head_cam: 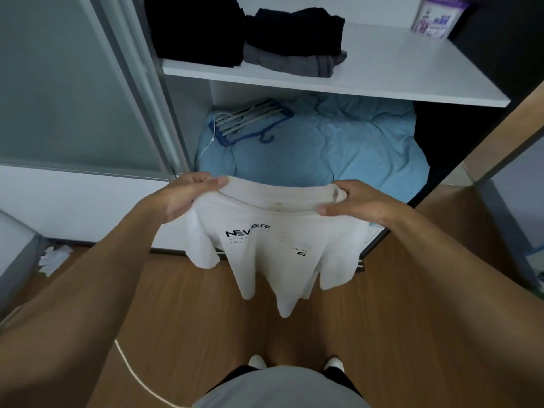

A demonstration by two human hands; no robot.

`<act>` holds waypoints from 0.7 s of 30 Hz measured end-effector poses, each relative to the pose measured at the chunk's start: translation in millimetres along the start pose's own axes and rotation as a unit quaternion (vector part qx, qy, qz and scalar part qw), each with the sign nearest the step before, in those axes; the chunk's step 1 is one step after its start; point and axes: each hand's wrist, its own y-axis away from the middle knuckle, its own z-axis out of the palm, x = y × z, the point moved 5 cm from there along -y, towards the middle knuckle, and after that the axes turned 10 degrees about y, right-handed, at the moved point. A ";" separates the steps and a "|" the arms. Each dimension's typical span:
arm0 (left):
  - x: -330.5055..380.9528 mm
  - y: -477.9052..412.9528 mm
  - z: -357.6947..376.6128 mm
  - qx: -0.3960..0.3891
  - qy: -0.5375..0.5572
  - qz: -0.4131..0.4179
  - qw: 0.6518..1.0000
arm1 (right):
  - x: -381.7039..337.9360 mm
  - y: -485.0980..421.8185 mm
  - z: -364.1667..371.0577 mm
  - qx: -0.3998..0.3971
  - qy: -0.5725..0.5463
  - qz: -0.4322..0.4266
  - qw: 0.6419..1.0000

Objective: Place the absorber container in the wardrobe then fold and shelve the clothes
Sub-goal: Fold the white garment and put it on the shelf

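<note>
Left hand and right hand each pinch the white T-shirt beside its collar; it hangs limp below them, seemingly light and floppy, best held at the shoulders; absorber container sits shelved beyond the right hand

Both hands, left and right, pinch a white T-shirt by its shoulders, so it hangs over the wood floor before the open wardrobe. On the white shelf lie folded dark clothes and, far right, the absorber container. Below, hangers rest on blue bedding.
</note>
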 end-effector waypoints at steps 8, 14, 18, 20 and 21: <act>2.4 10.3 1.8 0.027 -0.097 0.082 0.992 | 6.7 2.9 -15.5 0.240 -0.039 -0.033 0.969; -13.5 -1.0 56.9 -0.010 -0.115 0.049 0.992 | -52.1 4.6 -8.3 0.198 0.010 -0.142 0.970; -22.5 -10.9 107.9 -0.075 -0.126 0.066 0.987 | -80.6 4.7 0.5 0.149 0.045 -0.176 0.972; -25.9 -18.0 127.1 -0.086 -0.137 0.073 0.984 | -86.2 6.0 2.8 0.137 0.043 -0.184 0.972; -27.9 -22.4 132.9 -0.073 -0.164 0.078 0.981 | -87.2 7.1 3.0 0.132 0.040 -0.186 0.973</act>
